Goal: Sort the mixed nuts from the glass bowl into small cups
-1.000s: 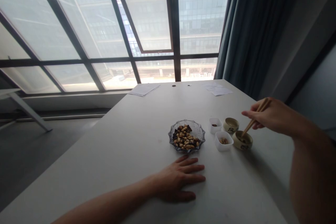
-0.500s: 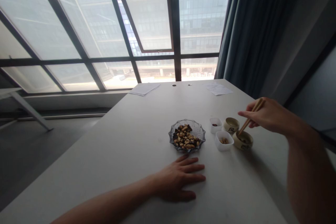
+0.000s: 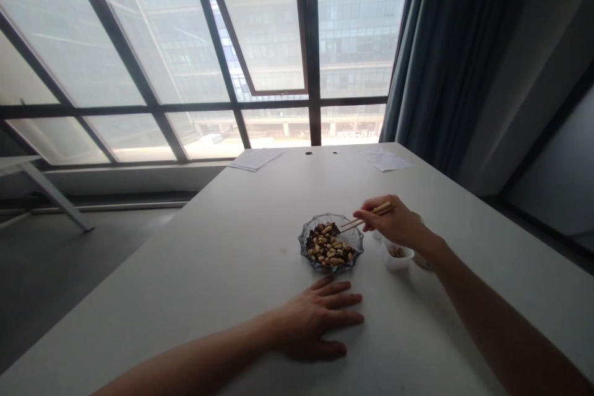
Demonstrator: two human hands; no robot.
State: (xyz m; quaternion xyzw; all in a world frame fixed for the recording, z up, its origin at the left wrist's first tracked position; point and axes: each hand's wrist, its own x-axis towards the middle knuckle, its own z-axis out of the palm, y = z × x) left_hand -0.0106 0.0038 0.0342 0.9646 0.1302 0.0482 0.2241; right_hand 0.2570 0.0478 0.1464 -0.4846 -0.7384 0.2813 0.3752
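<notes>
My right hand (image 3: 390,219) grips a pair of wooden chopsticks (image 3: 369,215), their tips over the right side of a scalloped glass bowl (image 3: 355,240). Nothing can be made out between the tips. Nuts that look like peanuts (image 3: 331,250), mixed with dark pieces, lie in the bowl. My left hand (image 3: 320,318) rests flat on the table just in front of the bowl, fingers spread. A small white square cup (image 3: 398,258) with brown bits stands under my right wrist. Behind my hand and forearm, another white cup and two small beige pots are mostly hidden.
The white table (image 3: 223,247) reaches to the windows. Sheets of paper (image 3: 257,159) lie at its far left corner and more paper (image 3: 388,161) at the far right. A dark curtain (image 3: 431,74) hangs at the right. Another table (image 3: 41,182) stands at the left.
My right hand has moved left with the chopsticks, from the nearer beige pot to the glass bowl. The chopsticks have tipped from steep to nearly level. My left hand has stayed in place.
</notes>
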